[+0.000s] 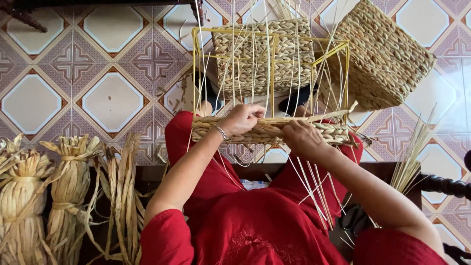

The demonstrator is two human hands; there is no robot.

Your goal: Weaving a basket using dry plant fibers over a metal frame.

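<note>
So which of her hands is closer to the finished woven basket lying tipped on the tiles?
Right. The right hand grips the woven band on the frame just below the finished basket; the left hand holds that band farther over, away from it.

Materials: dry plant fibre on a painted metal frame.
My left hand [243,119] and right hand [301,137] grip a rough, matt braided straw band [267,131]; yellow frame [196,73] smooth; finished baskets [385,59] coarse-woven; floor tiles [113,100] glossy ceramic; red clothing [255,216] soft cloth.
</note>
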